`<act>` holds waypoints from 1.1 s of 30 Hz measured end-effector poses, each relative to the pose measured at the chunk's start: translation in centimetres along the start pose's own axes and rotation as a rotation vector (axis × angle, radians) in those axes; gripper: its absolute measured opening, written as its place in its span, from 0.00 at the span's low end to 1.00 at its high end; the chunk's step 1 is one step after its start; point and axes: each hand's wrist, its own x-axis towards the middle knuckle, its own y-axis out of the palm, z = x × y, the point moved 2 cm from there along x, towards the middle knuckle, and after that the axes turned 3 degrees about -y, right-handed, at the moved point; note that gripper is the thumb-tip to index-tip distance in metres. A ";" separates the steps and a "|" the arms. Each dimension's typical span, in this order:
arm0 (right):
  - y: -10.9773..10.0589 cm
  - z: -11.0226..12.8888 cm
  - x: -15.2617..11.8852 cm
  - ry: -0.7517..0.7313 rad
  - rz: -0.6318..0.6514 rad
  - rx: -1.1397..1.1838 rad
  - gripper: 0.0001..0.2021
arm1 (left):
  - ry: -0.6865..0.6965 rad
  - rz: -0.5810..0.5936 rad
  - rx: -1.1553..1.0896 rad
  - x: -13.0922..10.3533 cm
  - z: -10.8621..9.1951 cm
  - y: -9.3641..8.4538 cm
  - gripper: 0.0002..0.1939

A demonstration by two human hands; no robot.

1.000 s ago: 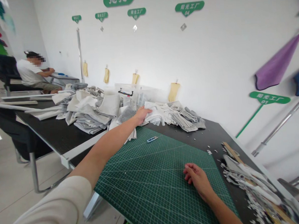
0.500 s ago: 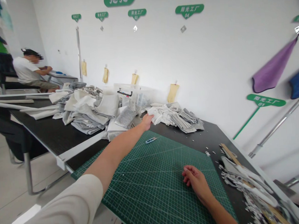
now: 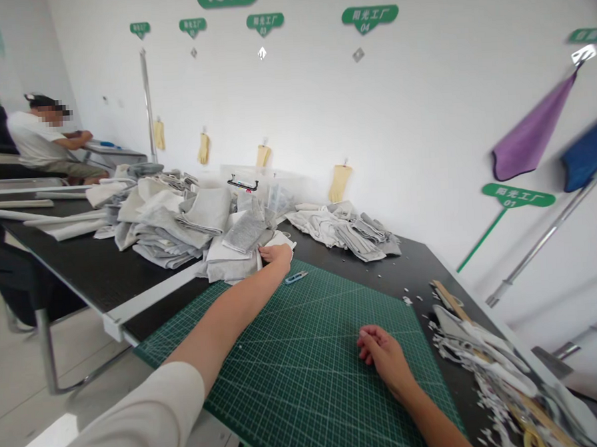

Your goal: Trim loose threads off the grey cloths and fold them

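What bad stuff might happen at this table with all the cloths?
Maybe a poke: the small blue snips lie on the green mat, close to the left hand, so a careless move might bump them.

Maybe a slide: the heaped cloths are stacked unevenly, and tugging one out might tip others over.

Maybe a mess: loose white scraps lie near the table's right edge, so a sleeve might brush some onto the floor.

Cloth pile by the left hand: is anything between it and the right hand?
Yes: the left arm reaches across between the right hand and the cloths. Small blue snips lie near the left hand.
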 end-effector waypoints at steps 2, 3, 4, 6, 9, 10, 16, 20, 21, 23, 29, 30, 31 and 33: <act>0.0 0.1 0.0 0.001 -0.004 -0.005 0.14 | -0.059 -0.094 0.079 -0.5 -0.1 0.0 0.21; 0.0 0.1 0.0 0.000 -0.006 -0.007 0.14 | -0.075 -0.125 0.109 -0.9 -0.1 0.0 0.24; 0.1 0.1 0.0 -0.001 -0.004 -0.007 0.14 | -0.068 -0.138 0.141 -1.3 -0.2 0.0 0.27; 0.1 0.1 -0.1 -0.005 -0.003 -0.004 0.14 | 0.009 -0.107 0.203 -2.3 -0.1 0.0 0.34; 0.1 0.2 -0.2 -0.006 -0.005 -0.002 0.14 | 0.244 0.082 0.304 -4.0 0.6 -0.4 0.33; 0.1 0.2 -0.2 -0.006 -0.005 -0.001 0.14 | 0.326 0.166 0.342 -4.6 1.0 -0.5 0.29; 0.2 0.5 -0.2 -0.002 -0.008 0.006 0.16 | 0.561 0.421 0.559 -6.3 4.4 -0.9 0.20; 0.2 0.4 -0.1 -0.004 -0.006 0.016 0.16 | 0.620 0.451 0.648 -6.4 5.3 -0.8 0.22; 0.2 0.4 0.0 -0.004 -0.004 0.016 0.16 | 0.638 0.452 0.659 -6.4 5.4 -0.8 0.22; 0.2 0.3 -0.1 -0.011 0.001 0.010 0.16 | 0.680 0.452 0.674 -6.6 5.3 -1.0 0.22; 0.3 -0.1 0.0 -0.035 0.005 -0.030 0.15 | 0.823 0.455 0.691 -7.9 4.6 -1.9 0.18; 0.3 -0.2 0.1 -0.039 0.006 -0.034 0.15 | 0.843 0.459 0.693 -8.1 4.5 -2.1 0.18; 0.3 -0.3 0.2 -0.043 0.008 -0.038 0.15 | 0.861 0.462 0.695 -8.3 4.4 -2.2 0.18; 0.4 -0.3 0.4 -0.047 0.017 -0.051 0.15 | 0.881 0.462 0.698 -8.5 4.3 -2.3 0.18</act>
